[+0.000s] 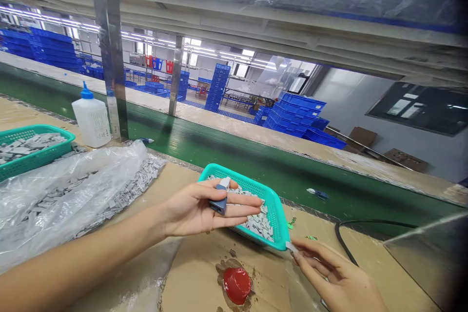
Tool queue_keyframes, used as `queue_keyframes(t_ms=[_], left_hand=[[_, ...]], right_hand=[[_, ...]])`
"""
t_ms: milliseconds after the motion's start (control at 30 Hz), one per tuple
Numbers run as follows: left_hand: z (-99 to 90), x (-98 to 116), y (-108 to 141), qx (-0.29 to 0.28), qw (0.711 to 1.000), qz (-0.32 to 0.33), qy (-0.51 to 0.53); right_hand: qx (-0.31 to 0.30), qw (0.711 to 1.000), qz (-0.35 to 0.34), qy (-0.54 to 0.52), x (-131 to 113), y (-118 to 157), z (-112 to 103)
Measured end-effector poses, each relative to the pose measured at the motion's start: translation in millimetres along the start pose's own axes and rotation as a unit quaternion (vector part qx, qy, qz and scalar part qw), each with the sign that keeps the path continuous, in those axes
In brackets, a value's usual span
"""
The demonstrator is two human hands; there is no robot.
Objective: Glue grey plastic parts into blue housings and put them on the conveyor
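Note:
My left hand (204,207), palm up with fingers stretched, holds a dark blue-grey plastic piece (218,201) with a light grey end under its thumb. Behind that hand lies a teal basket (280,217) of small light grey parts (260,224). Pinched between the fingertips of my right hand (329,270) is a small light grey piece (291,247), by the basket's near right corner. A red cup-like object (237,285) sits on stained cardboard (193,273) below the basket.
Clear plastic sheeting (84,195) with many grey parts lies at left, near another teal basket (54,148) and a white bottle (91,119). A metal post (109,53) stands behind. Beyond runs a green belt (237,151); a black cable (341,239) curves at right.

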State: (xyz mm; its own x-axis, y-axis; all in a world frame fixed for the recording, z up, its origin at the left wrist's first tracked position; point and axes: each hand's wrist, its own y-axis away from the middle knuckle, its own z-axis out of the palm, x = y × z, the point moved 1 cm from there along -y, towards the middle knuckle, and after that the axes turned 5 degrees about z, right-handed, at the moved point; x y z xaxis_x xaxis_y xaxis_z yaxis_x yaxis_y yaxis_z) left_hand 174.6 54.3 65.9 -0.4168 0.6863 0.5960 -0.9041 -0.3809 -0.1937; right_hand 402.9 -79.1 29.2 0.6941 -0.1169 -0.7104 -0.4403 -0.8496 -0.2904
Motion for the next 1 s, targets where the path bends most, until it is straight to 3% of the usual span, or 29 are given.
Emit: queue_keyframes(t_ms=[133, 267, 367, 567, 733, 900, 1000], left_hand=[[-4.7, -4.4, 7.3, 0.047, 0.996, -0.022, -0.068], [-10.7, -3.9, 16.4, 0.158, 0.975, -0.017, -0.153], [-13.0, -1.4, 18.0, 0.206, 0.961, -0.020, -0.183], [-16.4, -6.1, 16.6, 0.191, 0.954, -0.058, -0.225], [-15.5, -9.6, 19.4, 0.187, 0.930, -0.088, -0.304], [-17.9, -13.4, 19.5, 0.161, 0.932, -0.088, -0.314], [-20.6, -15.2, 19.2, 0.175, 0.930, -0.081, -0.312]], right_hand=[[-0.046, 0.996, 0.009, -0.069, -33.3, 19.8, 11.5], [-0.109, 0.993, -0.044, -0.007, -57.5, 40.4, 33.6], [-0.123, 0.991, -0.038, 0.025, -60.3, 47.3, 43.4], [-0.139, 0.990, -0.029, 0.018, -55.2, 48.3, 44.0], [-0.149, 0.988, -0.028, 0.025, -53.2, 50.6, 43.9], [-0.145, 0.988, -0.034, 0.029, -55.1, 52.4, 44.5], [-0.136, 0.990, -0.040, 0.024, -58.5, 50.6, 41.8]])
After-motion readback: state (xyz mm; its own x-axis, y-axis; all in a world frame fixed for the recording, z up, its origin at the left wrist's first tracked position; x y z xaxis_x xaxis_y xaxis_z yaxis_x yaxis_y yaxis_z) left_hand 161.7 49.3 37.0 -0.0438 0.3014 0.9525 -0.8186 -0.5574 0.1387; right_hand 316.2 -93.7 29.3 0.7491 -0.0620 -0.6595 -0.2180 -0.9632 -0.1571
